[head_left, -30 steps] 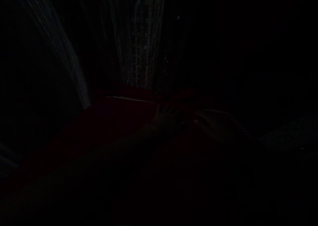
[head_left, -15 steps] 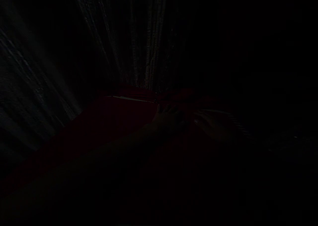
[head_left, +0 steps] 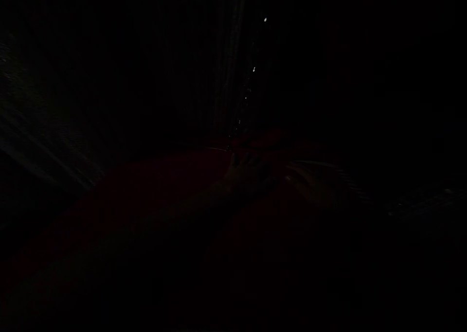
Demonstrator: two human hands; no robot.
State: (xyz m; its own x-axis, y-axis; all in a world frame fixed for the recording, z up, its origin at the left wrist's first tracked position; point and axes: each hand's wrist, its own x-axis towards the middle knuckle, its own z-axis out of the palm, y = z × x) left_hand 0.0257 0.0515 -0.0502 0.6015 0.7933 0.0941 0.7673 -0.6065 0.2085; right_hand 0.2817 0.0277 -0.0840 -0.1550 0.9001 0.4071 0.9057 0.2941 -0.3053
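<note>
The view is almost wholly dark. A dim hand shape, my left hand point(head_left: 242, 174), lies at the middle on a dark red cloth point(head_left: 156, 186), with its forearm running down to the lower left. Its fingers look curled, but what they hold is lost in the dark. Right of it a second dim shape, perhaps my right hand point(head_left: 310, 181), rests by a faint pale edge. Its fingers cannot be made out.
A faint streaked surface point(head_left: 47, 142) shows at the left. Small bright specks point(head_left: 254, 69) hang in a line above the hands. Everything else is black.
The streaked pale background above and to the left has faded and slid away as the view moved. The hands have stayed where they were on the red cloth.
</note>
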